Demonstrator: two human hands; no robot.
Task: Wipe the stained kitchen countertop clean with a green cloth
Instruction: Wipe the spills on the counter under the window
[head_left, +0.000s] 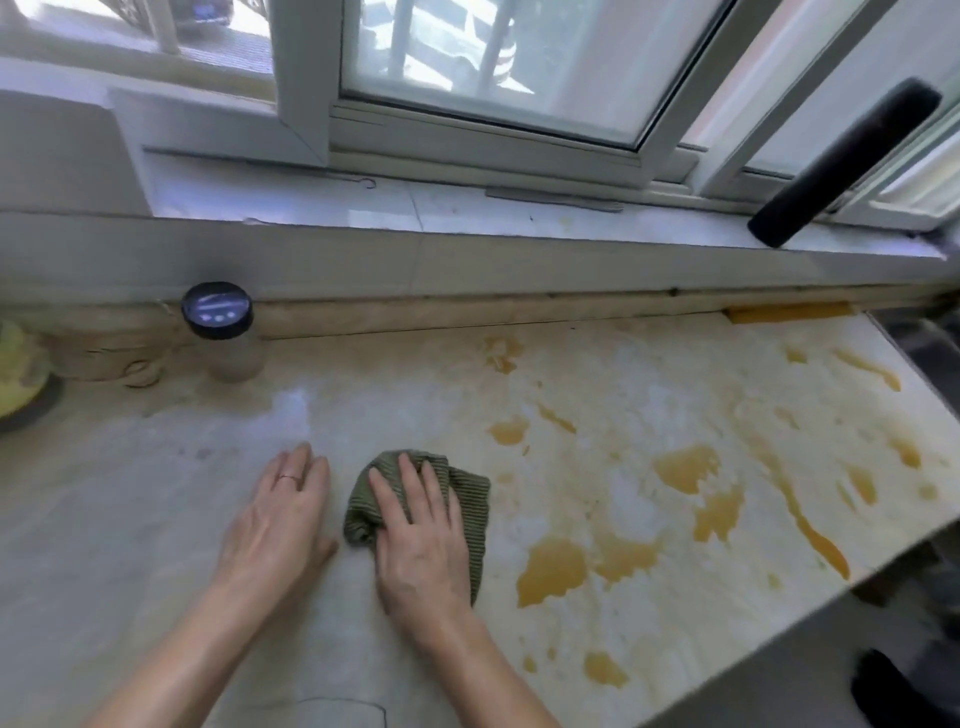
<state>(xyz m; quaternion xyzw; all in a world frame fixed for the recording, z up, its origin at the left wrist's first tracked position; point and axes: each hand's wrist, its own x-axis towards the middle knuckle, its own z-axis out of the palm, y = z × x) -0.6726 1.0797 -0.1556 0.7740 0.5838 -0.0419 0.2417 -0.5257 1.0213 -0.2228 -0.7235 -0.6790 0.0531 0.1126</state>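
A pale marble countertop (156, 519) fills the lower view. Its right half carries several orange-brown stains; the largest puddle (553, 569) lies just right of my hands, and a long streak (810, 530) runs toward the right edge. A crumpled green cloth (470, 493) lies on the counter at the middle. My right hand (421, 540) presses flat on top of the cloth, covering most of it. Beside it, to the left, my left hand (283, 512) rests palm down on the bare stone, fingers together, holding nothing.
A jar with a black lid (218, 312) stands at the back left against the wall ledge. A yellow-green object (21, 374) sits at the far left edge. A black cylindrical handle (847, 161) leans on the window sill at the right. The counter ends at the right.
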